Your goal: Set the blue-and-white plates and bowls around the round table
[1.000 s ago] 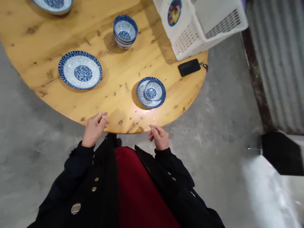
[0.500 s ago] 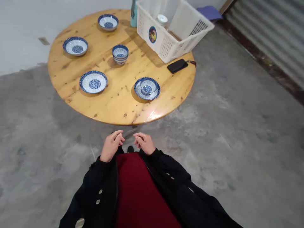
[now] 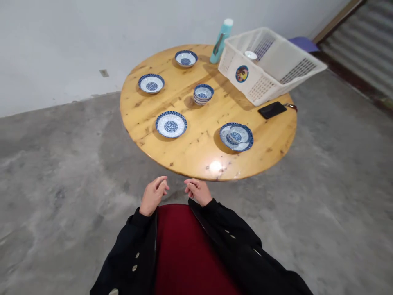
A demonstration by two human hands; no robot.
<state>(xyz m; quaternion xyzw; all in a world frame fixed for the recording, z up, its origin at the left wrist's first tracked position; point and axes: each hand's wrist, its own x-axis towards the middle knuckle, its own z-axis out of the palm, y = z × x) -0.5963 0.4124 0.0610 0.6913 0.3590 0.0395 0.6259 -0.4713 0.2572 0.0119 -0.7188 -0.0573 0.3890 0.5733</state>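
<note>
My left hand (image 3: pixel 154 194) and my right hand (image 3: pixel 198 191) hover in front of my body, just short of the round wooden table's near edge (image 3: pixel 184 171). Both have loosely bent fingers and hold nothing; a small gap separates them. Closest on the table are a blue-and-white plate (image 3: pixel 171 124) and, to its right, another plate (image 3: pixel 225 141) with a glass bowl (image 3: pixel 239 133) sitting on it. Farther back stands a short stack of blue-and-white bowls (image 3: pixel 203 94). Two more patterned dishes lie behind, one at the left (image 3: pixel 151 83) and one at the back (image 3: pixel 186 58).
A white plastic basket (image 3: pixel 264 82) with a white-lidded item inside stands at the table's back right. Beside it are a turquoise bottle (image 3: pixel 221 43) and a black phone (image 3: pixel 272 110) with a strap. A purple seat (image 3: pixel 303 44) shows behind. A wall (image 3: pixel 61 49) runs along the back.
The view has tilted up and swung left, so the table sits lower and farther right in the picture. Both hands keep nearly the same pose, and the dishes stay where they were.
</note>
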